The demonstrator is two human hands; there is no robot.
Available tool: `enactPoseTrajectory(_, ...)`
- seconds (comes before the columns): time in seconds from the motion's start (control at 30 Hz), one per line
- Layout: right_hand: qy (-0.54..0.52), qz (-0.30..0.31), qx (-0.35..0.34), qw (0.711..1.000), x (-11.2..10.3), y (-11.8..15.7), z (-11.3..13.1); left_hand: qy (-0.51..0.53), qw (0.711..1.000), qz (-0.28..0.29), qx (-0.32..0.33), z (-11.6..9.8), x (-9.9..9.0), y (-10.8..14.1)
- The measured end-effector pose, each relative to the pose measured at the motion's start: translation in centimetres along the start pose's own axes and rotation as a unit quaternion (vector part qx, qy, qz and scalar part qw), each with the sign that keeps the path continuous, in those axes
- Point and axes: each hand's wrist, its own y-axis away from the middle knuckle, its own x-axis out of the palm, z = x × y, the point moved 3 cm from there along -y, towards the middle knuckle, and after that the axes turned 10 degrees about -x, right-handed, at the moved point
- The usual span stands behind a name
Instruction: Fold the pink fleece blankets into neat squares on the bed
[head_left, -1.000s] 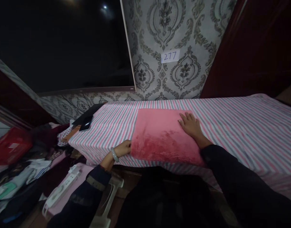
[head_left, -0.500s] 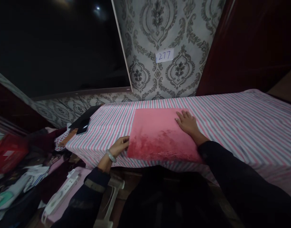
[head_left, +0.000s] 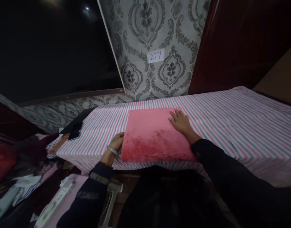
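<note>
A pink plush cloth (head_left: 150, 134), rectangular and looking folded, lies flat near the front edge of the striped tablecloth (head_left: 216, 117). Its lower half shows darker, ruffled pile; the upper half is smoother and paler. My right hand (head_left: 180, 123) rests palm down on the cloth's upper right part, fingers stretched and spread. At the cloth's left edge, my left hand (head_left: 117, 141), with a pale bangle on the wrist, has its fingers curled against the edge. The tips of those fingers are partly hidden by the cloth.
Left on the tablecloth is a dark phone (head_left: 75, 131). A television screen (head_left: 52, 47) and a paper marked 277 (head_left: 155, 56) are at the wall. Lower left, a power strip (head_left: 55, 201) lies beside heaped clothes (head_left: 26, 186). A pale stool frame (head_left: 112, 199) stands below the table.
The whole view has shifted, so things appear further left. My left hand's fingers have moved slightly in at the cloth's left edge. My right hand stays flat on the cloth.
</note>
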Motion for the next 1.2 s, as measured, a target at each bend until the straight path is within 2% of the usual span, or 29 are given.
enactPoseTrajectory(0.1, -0.009, -0.007, -0.001, 1.000, 0.2, -0.1, -0.2, 0.010, 1.000, 0.019, -0.012, -0.3, -0.1, -0.1)
enactPoseTrajectory(0.27, -0.018, -0.011, -0.006, 1.000, 0.4, -0.2, -0.5, 0.070, 0.997, 0.022, 0.015, -1.3, 0.5, -1.3)
enactPoseTrajectory(0.43, -0.011, -0.019, -0.011, 1.000, 0.7, 0.0, -0.6, 0.062, 0.997, 0.030, 0.029, -0.7, 0.4, -1.7)
enactPoseTrajectory(0.57, 0.005, -0.027, -0.011, 1.000, 0.9, 0.1, -0.7, 0.056, 0.998, 0.007, 0.041, -0.2, -0.1, -0.8)
enactPoseTrajectory(0.7, 0.003, -0.033, -0.014, 0.999, 1.0, 0.1, -0.8, 0.020, 0.999, 0.002, 0.046, -0.5, 0.3, 0.9)
enactPoseTrajectory(0.77, 0.001, -0.034, -0.017, 0.999, 1.0, 0.2, -0.8, 0.005, 0.997, -0.001, 0.072, -0.9, 0.9, 1.8)
enactPoseTrajectory(0.83, 0.000, -0.038, -0.021, 0.999, 1.0, 0.3, -0.8, -0.045, 0.990, -0.029, 0.132, -1.5, 1.8, 2.8)
enactPoseTrajectory(0.9, 0.000, -0.043, -0.023, 0.999, 1.1, 0.4, -0.9, -0.155, 0.965, -0.071, 0.202, -1.9, 3.3, 3.9)
enactPoseTrajectory(0.97, 0.001, -0.046, -0.021, 0.999, 1.2, 0.4, -1.0, -0.294, 0.918, -0.098, 0.247, -2.0, 5.5, 4.9)
enactPoseTrajectory(1.1, 0.000, -0.050, -0.023, 0.998, 1.6, 0.4, -1.2, -0.508, 0.823, -0.089, 0.237, -1.2, 9.7, 6.4)
enactPoseTrajectory(1.2, -0.006, -0.053, -0.023, 0.998, 1.8, 0.3, -1.4, -0.559, 0.792, -0.091, 0.230, -0.8, 10.9, 7.0)
